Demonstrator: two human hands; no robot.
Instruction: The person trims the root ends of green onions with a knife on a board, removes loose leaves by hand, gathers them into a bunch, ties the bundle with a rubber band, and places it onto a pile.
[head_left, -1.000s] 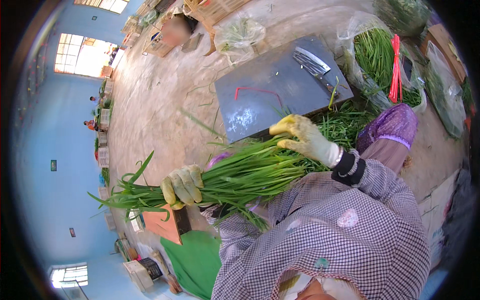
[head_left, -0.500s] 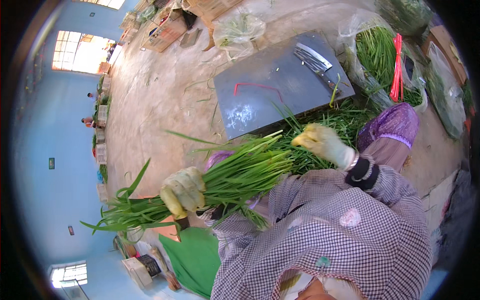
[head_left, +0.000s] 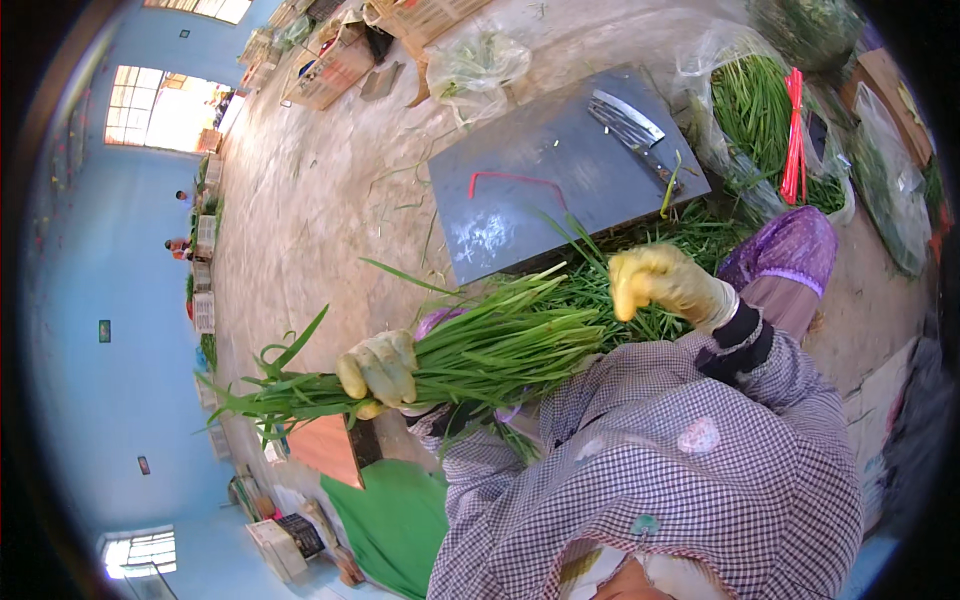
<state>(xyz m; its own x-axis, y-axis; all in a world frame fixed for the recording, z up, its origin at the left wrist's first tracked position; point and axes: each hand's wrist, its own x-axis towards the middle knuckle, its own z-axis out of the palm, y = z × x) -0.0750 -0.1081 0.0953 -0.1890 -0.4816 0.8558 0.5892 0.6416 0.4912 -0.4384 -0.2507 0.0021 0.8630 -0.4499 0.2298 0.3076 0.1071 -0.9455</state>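
A bunch of garlic chives [head_left: 510, 345] lies across my lap, its pale stem ends toward the right and its leafy tips toward the left. My left hand [head_left: 380, 368], in a pale yellow-stained glove, is wrapped round the bunch near the leafy end. My right hand [head_left: 665, 285], gloved in the same way, is raised to the right of the stem ends, apart from them. Its fingers are curled in; whether anything is between them is hidden. Loose green leaves [head_left: 640, 235] are heaped beneath and behind it.
A dark board [head_left: 520, 180] in front bears a red strip [head_left: 515, 177] and knives [head_left: 625, 118]. At the right stand a plastic bag of greens [head_left: 750, 105] and red ties [head_left: 793, 140]. Green cloth [head_left: 390, 520] lies at lower left; a crate [head_left: 335, 78] stands far off.
My left hand and the chives have shifted slightly right, the leafy end swinging up. My right hand has moved a little right and turned, fingers still curled.
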